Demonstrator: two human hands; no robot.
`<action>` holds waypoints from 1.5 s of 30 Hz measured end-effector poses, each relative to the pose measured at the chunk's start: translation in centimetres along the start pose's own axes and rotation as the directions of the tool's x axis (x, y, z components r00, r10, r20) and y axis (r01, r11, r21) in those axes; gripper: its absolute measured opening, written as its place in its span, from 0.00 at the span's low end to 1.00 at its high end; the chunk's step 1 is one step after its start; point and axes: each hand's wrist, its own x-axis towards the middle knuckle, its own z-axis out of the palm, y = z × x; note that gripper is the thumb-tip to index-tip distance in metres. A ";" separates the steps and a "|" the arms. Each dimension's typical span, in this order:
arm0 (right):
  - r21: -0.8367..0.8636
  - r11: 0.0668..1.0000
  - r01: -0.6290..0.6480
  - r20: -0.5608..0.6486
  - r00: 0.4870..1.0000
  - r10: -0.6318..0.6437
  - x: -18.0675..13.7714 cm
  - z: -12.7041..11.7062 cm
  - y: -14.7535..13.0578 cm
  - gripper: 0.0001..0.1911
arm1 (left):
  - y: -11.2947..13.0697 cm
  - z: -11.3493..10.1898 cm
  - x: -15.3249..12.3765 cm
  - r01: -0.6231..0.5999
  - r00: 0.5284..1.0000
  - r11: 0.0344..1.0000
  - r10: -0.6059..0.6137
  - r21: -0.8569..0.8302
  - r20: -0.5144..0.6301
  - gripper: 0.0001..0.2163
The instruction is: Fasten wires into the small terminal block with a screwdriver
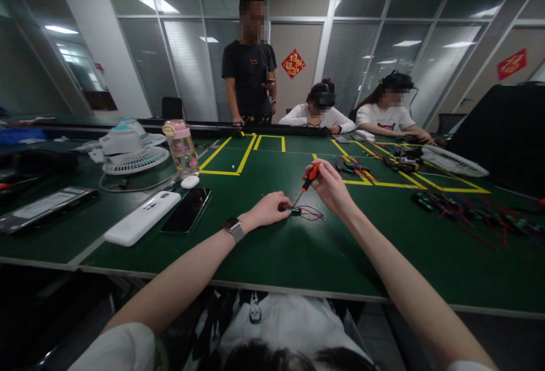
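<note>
In my right hand [327, 184] is a screwdriver [311, 176] with an orange and black handle, its shaft slanting down to the left. Its tip meets a small green circuit board [295, 211] on the table. My left hand [272, 209], with a watch on the wrist, pinches the board's left end with its fingertips. Red and blue wires [314, 213] trail from the board to the right. The fingers partly cover the board, so its details are too small to make out.
Left of my hands lie a black phone [186, 211], a white power bank [143, 217] and a white case [189, 182]. A pink-lidded bottle [181, 149] and fans [128, 149] stand behind. Wired boards [477, 209] are heaped at right. Several people are across the green table [255, 257].
</note>
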 end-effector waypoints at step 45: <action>0.025 0.999 -0.021 0.025 0.999 0.020 0.1 -0.4 -0.1 0.15 | -0.3 0.1 0.0 -0.003 1.000 1.000 0.002 -0.022 -0.009 0.07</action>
